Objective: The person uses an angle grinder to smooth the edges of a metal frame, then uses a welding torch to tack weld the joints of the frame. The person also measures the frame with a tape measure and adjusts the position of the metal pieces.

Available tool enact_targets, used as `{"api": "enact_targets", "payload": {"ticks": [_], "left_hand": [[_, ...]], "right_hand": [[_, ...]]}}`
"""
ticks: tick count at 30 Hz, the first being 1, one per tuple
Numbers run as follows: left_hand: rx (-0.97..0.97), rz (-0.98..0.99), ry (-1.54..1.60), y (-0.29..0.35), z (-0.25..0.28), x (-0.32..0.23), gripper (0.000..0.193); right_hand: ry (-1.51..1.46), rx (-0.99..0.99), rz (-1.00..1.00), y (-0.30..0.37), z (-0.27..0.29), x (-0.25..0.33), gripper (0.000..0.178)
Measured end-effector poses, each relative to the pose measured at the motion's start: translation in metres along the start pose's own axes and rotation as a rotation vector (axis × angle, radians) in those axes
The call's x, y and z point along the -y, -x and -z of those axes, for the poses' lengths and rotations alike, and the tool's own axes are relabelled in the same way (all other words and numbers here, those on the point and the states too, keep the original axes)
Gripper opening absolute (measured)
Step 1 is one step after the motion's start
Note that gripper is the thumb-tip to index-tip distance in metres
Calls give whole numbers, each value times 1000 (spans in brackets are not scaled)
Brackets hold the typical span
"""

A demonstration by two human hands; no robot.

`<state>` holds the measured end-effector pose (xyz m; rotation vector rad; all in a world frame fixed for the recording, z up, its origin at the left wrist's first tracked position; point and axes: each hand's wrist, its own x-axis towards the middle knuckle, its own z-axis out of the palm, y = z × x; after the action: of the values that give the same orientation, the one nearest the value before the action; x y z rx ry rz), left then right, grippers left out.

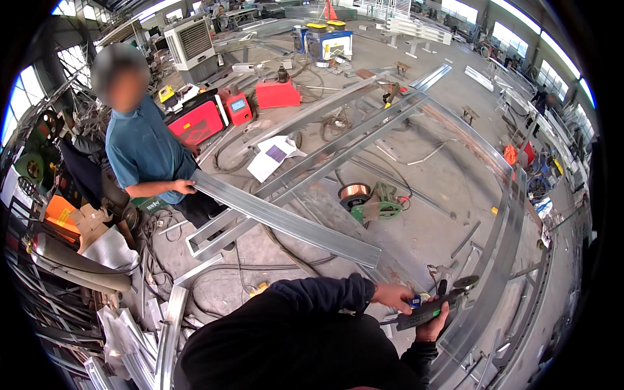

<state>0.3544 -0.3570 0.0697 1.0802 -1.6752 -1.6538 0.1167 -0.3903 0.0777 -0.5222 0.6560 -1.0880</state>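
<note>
In my right hand [431,326] is a dark angle grinder [421,316] with a green mark on its body. Its round disc [466,283] points away to the right, and a black side handle [442,286] sticks up near the head. My left hand [392,296] is closed beside the grinder's body, with a small blue object [415,301] at its fingertips; its kind is unclear. Left of my hands, a long galvanized steel beam [286,219] slants across a metal frame [312,153]. A co-worker in a teal shirt [143,146] grips the beam's far end.
A copper wire spool [355,192] stands against a green machine [383,205] inside the frame. Paper sheets [270,162] lie beyond the beam. Red machines [198,120] stand at the far left. Cables [292,257] snake over the floor. Long steel members [497,260] run along my right.
</note>
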Motion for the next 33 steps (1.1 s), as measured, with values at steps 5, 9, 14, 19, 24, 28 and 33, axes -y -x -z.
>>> {"api": "enact_targets", "payload": {"ticks": [5,9,14,19,24,28,33], "left_hand": [[136,135,647,10,-30,-25,61],[-240,-65,286,21,-29,-24,67],[-785,-22,-105,7,-35,23,74],[-387,45,-87,21,-22,68,102],[-595,475,-725,66,56,130,111],[-629,628,-1122,108,118,184,102],[-530,808,-1370,128,176,229,101]], "right_hand": [[-11,199,48,-23,-36,1,64],[161,371,-57,-38,-77,0,79],[784,20,312,-61,-87,-70,71],[851,-30,-36,-88,-46,-75,70],[1020,25,-215,-114,22,-55,64],[1001,106,-359,-135,44,-59,38],[1253,20,-384,-176,85,-112,48]]}}
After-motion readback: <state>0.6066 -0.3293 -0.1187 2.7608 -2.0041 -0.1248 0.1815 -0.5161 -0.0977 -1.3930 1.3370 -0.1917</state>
